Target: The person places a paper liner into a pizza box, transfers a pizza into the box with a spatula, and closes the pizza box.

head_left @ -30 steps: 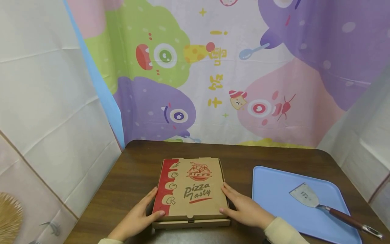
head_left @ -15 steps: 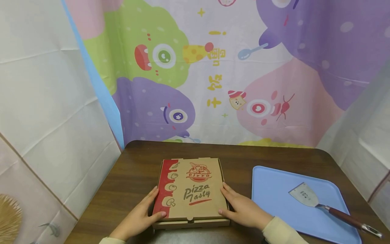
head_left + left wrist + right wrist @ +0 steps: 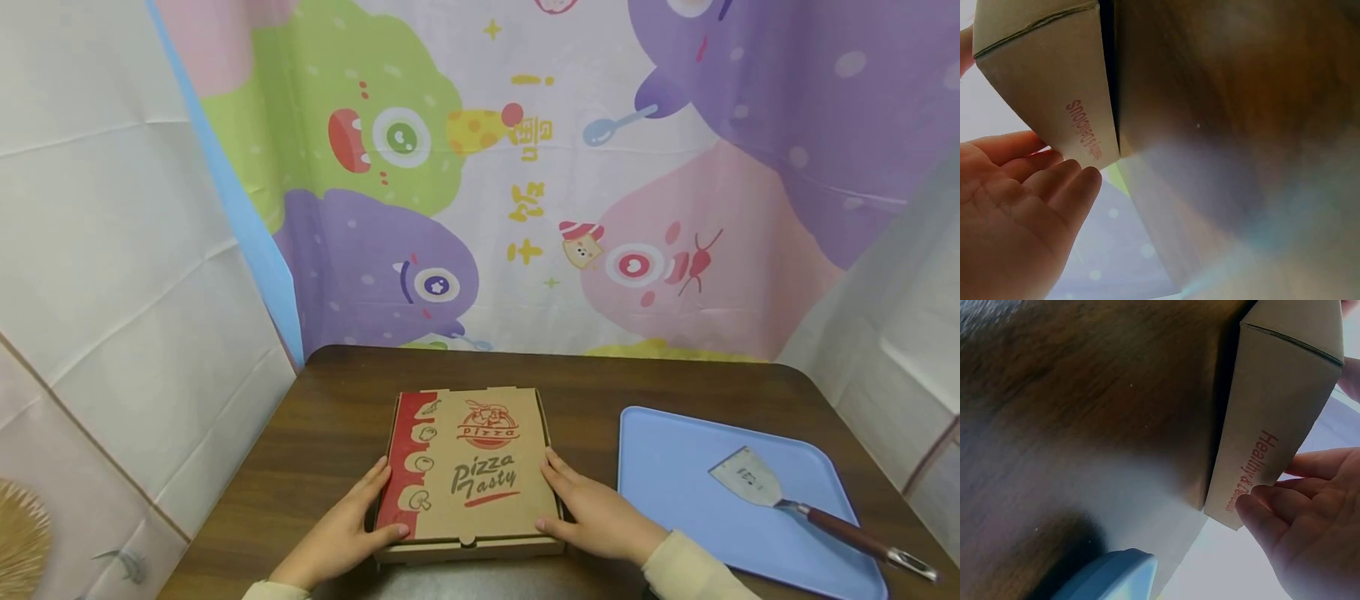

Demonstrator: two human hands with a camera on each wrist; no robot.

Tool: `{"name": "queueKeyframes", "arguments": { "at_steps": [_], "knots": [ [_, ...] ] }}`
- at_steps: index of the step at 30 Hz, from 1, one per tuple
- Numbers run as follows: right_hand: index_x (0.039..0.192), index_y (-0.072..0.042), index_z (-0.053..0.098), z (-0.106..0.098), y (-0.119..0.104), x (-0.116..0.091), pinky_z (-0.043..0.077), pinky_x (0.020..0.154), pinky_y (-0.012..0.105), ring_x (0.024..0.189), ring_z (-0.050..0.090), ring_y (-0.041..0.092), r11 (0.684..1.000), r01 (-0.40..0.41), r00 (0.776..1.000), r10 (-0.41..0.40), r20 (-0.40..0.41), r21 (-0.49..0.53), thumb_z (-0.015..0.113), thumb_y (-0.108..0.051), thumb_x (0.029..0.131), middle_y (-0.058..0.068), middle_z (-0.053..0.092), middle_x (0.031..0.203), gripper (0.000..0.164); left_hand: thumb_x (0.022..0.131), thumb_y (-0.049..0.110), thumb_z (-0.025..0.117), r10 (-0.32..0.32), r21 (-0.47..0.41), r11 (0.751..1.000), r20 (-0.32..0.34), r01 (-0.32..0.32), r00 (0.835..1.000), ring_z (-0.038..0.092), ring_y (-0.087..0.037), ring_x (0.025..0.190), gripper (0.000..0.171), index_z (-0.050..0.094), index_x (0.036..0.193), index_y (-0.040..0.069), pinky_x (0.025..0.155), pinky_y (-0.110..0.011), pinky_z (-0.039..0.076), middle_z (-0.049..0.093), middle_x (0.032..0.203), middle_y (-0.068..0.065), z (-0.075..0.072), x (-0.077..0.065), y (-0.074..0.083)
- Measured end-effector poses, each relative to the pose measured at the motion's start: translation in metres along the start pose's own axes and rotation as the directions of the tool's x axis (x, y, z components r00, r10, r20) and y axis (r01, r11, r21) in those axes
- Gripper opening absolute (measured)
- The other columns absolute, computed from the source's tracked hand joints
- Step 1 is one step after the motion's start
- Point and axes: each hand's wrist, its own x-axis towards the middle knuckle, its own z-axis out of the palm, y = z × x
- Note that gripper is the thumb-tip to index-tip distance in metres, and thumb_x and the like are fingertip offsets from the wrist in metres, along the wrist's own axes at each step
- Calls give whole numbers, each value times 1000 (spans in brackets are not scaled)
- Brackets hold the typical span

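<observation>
A closed cardboard pizza box (image 3: 487, 467) with a red printed strip lies on the brown table (image 3: 322, 408). My left hand (image 3: 333, 533) touches its left side, the fingers along the side wall and the thumb on the lid's front corner. On the opposite side, my right hand (image 3: 600, 517) does the same, its thumb resting on the right front corner. In the left wrist view, the left fingertips (image 3: 1090, 178) meet the printed box wall (image 3: 1072, 106). The right fingertips (image 3: 1246, 503) meet the other wall (image 3: 1266, 419) in the right wrist view.
To the right lies a light blue tray (image 3: 660, 483), with a pizza spatula (image 3: 825, 521) across it, its handle reaching past the right rim. A cartoon-printed curtain (image 3: 525, 317) hangs behind the table. Part of a straw-like round thing (image 3: 22, 537) shows at lower left.
Both hands stay at the box's sides, with only a very slight shift. The box remains closed, and the tray and spatula keep their places.
</observation>
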Motion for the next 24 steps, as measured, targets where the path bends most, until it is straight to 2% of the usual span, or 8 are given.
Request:
{"name": "queueKeyframes", "arguments": {
  "at_steps": [11, 17, 19, 21, 24],
  "knots": [
    [151, 2, 31, -1, -1, -1, 45, 105, 50, 134, 48, 37, 1000, 5, 1000, -5, -15, 10, 50, -58, 95, 20, 18, 162, 84, 82, 52, 73, -2, 30, 1000, 2, 2, 1000, 28, -36, 147, 93, 36, 149, 0, 112, -59, 33, 28, 160, -15, -2, 0, 3],
    [153, -4, 30, -3, 0, -2, 40, 109, 54, 141, 38, 37, 998, -21, 999, 23, -23, 67, 52, -56, 95, 15, 19, 163, 81, 86, 57, 65, -15, 71, 997, -21, 16, 1000, 26, -36, 148, 89, 38, 149, 2, 112, -58, 33, 31, 160, -12, -4, 5, 3],
    [153, -7, 31, -5, 2, -3, 38, 109, 55, 143, 35, 37, 997, -34, 998, 38, -55, 72, 54, -54, 95, 12, 21, 163, 78, 87, 55, 64, -3, 92, 996, -38, 7, 999, 27, -36, 147, 87, 38, 149, 1, 112, -58, 34, 31, 159, -14, -6, 8, 3],
    [153, -7, 33, -8, 5, -3, 38, 109, 57, 143, 34, 37, 998, -42, 992, 48, -120, 57, 56, -50, 95, 12, 24, 162, 76, 89, 55, 63, 7, 115, 993, -56, -1, 998, 26, -36, 148, 86, 36, 150, 1, 111, -58, 35, 30, 160, -14, -9, 13, 3],
    [153, -7, 33, -17, 12, -3, 39, 108, 58, 144, 34, 37, 998, -68, 970, 67, -235, 4, 58, -47, 95, 12, 27, 161, 74, 90, 52, 62, 38, 172, 985, -103, -20, 994, 25, -37, 148, 84, 35, 150, -1, 111, -59, 35, 30, 159, -17, -16, 21, 5]
  ]
}}
